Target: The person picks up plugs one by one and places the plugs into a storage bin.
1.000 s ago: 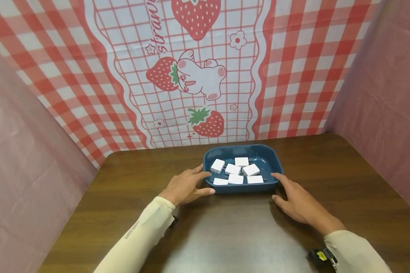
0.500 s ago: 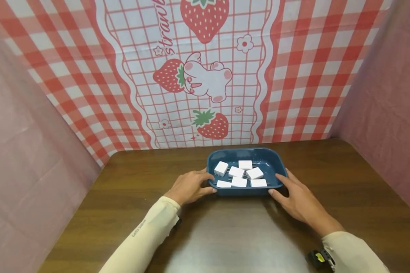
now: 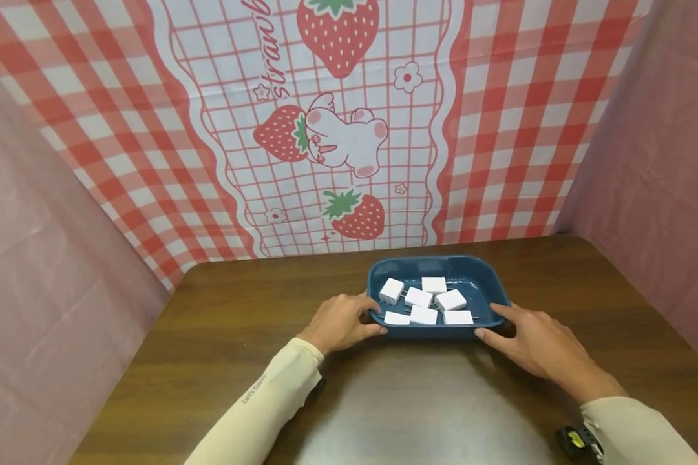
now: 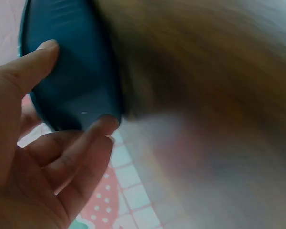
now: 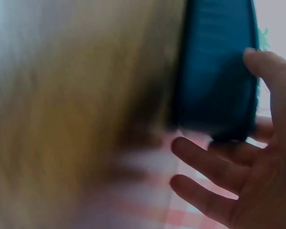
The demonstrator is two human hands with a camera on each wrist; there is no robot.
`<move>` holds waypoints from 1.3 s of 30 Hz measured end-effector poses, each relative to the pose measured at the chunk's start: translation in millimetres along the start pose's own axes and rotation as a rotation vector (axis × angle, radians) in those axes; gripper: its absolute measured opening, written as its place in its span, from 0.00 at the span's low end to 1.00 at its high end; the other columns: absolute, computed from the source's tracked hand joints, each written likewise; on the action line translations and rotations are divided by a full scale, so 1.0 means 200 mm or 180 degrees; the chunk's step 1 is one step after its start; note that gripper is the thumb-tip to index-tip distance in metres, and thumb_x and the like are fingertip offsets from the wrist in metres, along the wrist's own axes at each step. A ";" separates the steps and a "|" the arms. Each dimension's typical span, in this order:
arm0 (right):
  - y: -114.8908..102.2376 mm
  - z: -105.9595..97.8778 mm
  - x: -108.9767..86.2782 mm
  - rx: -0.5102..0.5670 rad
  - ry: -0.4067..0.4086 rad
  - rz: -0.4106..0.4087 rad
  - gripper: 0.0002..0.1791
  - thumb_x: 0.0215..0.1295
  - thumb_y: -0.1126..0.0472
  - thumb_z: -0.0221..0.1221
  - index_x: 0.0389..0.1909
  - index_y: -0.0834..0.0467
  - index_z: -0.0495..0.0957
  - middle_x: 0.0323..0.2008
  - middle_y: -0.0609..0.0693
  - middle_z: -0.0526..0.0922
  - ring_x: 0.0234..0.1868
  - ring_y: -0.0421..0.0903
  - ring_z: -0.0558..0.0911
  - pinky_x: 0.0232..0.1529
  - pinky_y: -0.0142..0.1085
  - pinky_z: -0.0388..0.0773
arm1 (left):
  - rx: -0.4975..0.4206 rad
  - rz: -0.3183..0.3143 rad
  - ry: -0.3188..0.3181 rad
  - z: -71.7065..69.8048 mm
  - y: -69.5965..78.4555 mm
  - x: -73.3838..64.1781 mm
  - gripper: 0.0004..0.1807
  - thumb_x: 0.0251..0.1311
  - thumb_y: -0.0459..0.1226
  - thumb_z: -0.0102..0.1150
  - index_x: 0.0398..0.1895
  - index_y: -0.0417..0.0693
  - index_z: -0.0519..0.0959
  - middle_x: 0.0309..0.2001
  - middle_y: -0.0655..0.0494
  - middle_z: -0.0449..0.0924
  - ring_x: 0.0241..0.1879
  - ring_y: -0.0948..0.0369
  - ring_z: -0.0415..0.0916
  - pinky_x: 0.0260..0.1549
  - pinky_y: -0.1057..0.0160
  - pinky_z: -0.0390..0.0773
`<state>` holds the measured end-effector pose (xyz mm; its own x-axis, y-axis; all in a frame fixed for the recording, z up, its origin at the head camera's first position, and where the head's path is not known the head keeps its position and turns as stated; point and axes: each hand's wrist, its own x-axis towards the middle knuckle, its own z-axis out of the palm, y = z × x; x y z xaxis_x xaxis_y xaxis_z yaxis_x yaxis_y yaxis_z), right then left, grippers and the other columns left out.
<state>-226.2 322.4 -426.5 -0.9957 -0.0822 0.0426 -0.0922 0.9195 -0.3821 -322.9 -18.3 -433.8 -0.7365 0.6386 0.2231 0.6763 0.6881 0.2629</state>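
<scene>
A dark blue rectangular dish with rounded corners stands toward the back of the table. Several white charger plugs with thin metal prongs lie loose inside it. My left hand grips the dish's left near corner, thumb on the outer front wall and index finger over the rim. At the opposite corner my right hand holds it in the same way. In the left wrist view, fingertips curl at the end of the blue wall. The right wrist view shows the thumb on the wall, with two fingers spread free below.
The brown wooden table extends around the dish on all sides. Behind it hangs a red and white checked strawberry cloth. Pink cloths close off the left and right sides.
The dish has moved to the right across the table with both hands on it. My right thumb, earlier apart from the front wall, now touches it. The plugs keep their arrangement.
</scene>
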 end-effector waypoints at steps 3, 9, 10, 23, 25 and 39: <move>0.05 -0.06 -0.01 -0.0098 -0.0139 0.0058 0.51 0.57 0.22 0.55 0.65 0.60 0.75 0.55 0.70 0.79 0.40 0.54 0.80 0.31 0.52 0.76 | 0.0047 0.0064 -0.0049 0.01 0.05 0.05 0.19 0.56 0.58 0.69 0.43 0.59 0.85 0.39 0.63 0.86 0.29 0.68 0.75 0.33 0.60 0.78; 0.18 -0.16 -0.02 -0.0015 -0.0550 0.0299 0.50 0.56 0.22 0.55 0.63 0.60 0.78 0.44 0.68 0.83 0.33 0.55 0.79 0.24 0.49 0.72 | 0.0188 0.0190 -0.0098 0.05 0.15 0.13 0.19 0.56 0.59 0.68 0.43 0.59 0.85 0.36 0.64 0.85 0.28 0.68 0.74 0.31 0.61 0.78; 0.20 -0.18 -0.02 0.0010 -0.0558 0.0316 0.49 0.57 0.22 0.56 0.63 0.60 0.78 0.44 0.69 0.83 0.34 0.56 0.79 0.25 0.48 0.73 | 0.0224 0.0232 -0.0096 0.06 0.16 0.14 0.20 0.57 0.59 0.68 0.43 0.59 0.85 0.36 0.64 0.85 0.27 0.68 0.74 0.30 0.62 0.78; 0.39 -0.20 0.02 0.0095 -0.0296 0.0215 0.42 0.66 0.30 0.54 0.63 0.63 0.77 0.55 0.79 0.74 0.55 0.77 0.73 0.42 0.65 0.74 | 0.0344 0.0195 -0.0348 0.11 0.26 0.38 0.22 0.61 0.60 0.63 0.48 0.58 0.84 0.37 0.64 0.84 0.30 0.69 0.73 0.32 0.66 0.76; 0.41 -0.21 0.03 0.0077 -0.0280 0.0219 0.42 0.67 0.30 0.54 0.63 0.63 0.76 0.56 0.80 0.72 0.56 0.78 0.72 0.42 0.66 0.73 | 0.0322 0.0179 -0.0356 0.12 0.27 0.41 0.21 0.61 0.60 0.63 0.48 0.58 0.83 0.37 0.64 0.83 0.31 0.68 0.74 0.34 0.65 0.77; 0.51 -0.21 0.14 0.0283 -0.0172 0.0299 0.44 0.71 0.33 0.50 0.67 0.69 0.67 0.45 0.71 0.82 0.49 0.69 0.80 0.49 0.71 0.66 | 0.0395 0.0197 -0.0343 0.18 0.28 0.60 0.23 0.63 0.58 0.62 0.52 0.54 0.81 0.48 0.57 0.83 0.39 0.63 0.80 0.42 0.62 0.79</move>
<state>-262.7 430.5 -425.2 -0.9987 -0.0200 -0.0462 0.0036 0.8867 -0.4624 -372.4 108.7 -425.3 -0.6920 0.7098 0.1316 0.7219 0.6793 0.1323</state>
